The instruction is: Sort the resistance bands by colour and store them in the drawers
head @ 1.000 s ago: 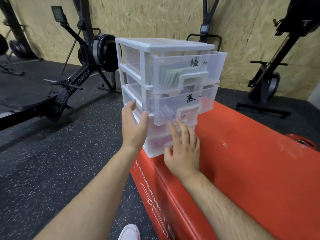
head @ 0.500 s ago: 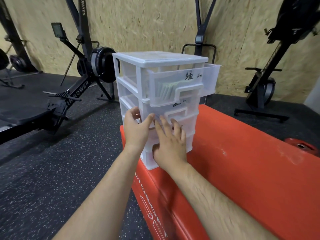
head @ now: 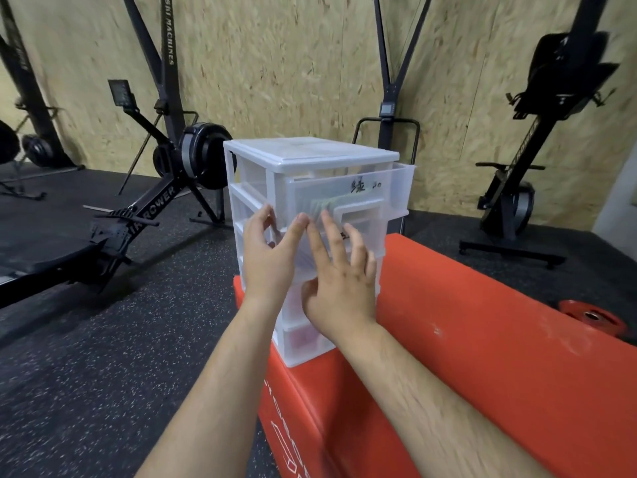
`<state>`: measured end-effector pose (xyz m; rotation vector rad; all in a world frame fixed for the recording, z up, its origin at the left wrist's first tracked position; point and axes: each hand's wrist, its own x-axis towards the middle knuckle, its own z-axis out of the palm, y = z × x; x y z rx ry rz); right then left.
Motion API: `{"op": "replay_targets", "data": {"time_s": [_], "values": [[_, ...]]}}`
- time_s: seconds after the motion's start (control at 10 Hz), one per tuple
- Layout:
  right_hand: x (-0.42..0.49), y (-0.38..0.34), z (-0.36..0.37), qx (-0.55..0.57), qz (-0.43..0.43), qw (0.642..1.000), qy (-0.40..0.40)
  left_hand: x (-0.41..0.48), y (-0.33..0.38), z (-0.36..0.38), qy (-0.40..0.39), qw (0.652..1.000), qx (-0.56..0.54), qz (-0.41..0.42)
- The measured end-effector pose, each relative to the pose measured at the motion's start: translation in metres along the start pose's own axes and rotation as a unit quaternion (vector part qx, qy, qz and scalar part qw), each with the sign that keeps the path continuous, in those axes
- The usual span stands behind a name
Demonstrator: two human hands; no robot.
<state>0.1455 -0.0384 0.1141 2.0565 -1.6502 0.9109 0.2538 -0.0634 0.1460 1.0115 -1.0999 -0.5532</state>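
Left hand (head: 269, 260), right hand (head: 339, 284) (fingers straight) against one drawer unit (head: 310, 155).

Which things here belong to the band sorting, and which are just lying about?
For the job: drawer unit, its pulled-out top drawer, green bands inside it, left hand, right hand.

Just lying about: rowing machine, ski machine, red weight plate; the red padded box only bears the unit.
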Motion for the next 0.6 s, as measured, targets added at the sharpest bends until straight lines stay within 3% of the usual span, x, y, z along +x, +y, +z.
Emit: {"op": "replay_targets", "data": {"time_s": [0.1,0.3,0.4,0.5,0.6], "values": [[0.014,0.0,-0.002,-0.003,-0.023,0.999,-0.027,0.002,-0.001,0.004,0.011,1.0,-0.018,-0.017],[0.033,-0.01,-0.007,-0.002,-0.036,0.997,-0.068,0.019,-0.01,-0.003,0.043,0.998,0.056,0.007],[0.032,-0.007,-0.012,-0.004,-0.034,0.998,-0.061,0.025,-0.014,-0.008,0.024,0.998,0.063,0.009],[0.021,0.004,-0.023,-0.006,-0.027,0.999,-0.028,0.009,-0.006,-0.009,0.044,0.988,0.127,0.073],[0.005,0.014,-0.048,-0.021,-0.016,0.997,-0.075,-0.022,0.008,-0.007,0.066,0.97,0.177,0.153]]}}
